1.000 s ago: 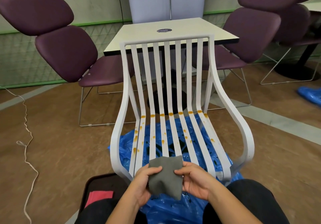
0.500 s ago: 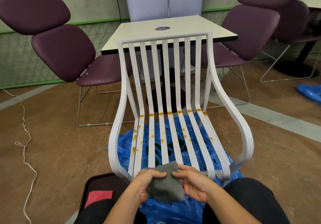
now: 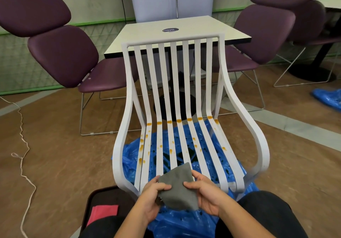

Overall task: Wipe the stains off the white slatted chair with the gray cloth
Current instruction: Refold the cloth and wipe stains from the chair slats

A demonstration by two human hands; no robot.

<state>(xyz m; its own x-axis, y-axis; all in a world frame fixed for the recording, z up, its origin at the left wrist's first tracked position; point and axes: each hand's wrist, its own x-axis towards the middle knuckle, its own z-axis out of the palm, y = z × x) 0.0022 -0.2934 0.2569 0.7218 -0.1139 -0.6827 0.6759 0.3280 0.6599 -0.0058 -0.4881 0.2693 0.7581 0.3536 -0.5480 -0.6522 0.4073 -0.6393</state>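
Now | grip: left hand (image 3: 153, 199), right hand (image 3: 206, 193) both pinch gray cloth (image 3: 177, 188); white slatted chair (image 3: 129, 82) stained | sticker (image 3: 170, 30): "CleyG"

The white slatted plastic chair (image 3: 188, 82) carried orange stains (image 3: 179, 120): a band of blots across the slats, with scattered specks over the seat. The gray fabric cloth (image 3: 177, 188) was plain, without pattern. The crinkled blue plastic sheet (image 3: 184, 221) showed dark spots. The padded purple chairs (image 3: 62, 53) had silvery wire legs. The square cream table top (image 3: 203, 29) had a black edge and a dark round sticker (image 3: 170, 30). The mottled brown floor (image 3: 60, 154) had a pale gray stripe, and the pale green wall (image 3: 18, 62) bore a faint triangular lattice
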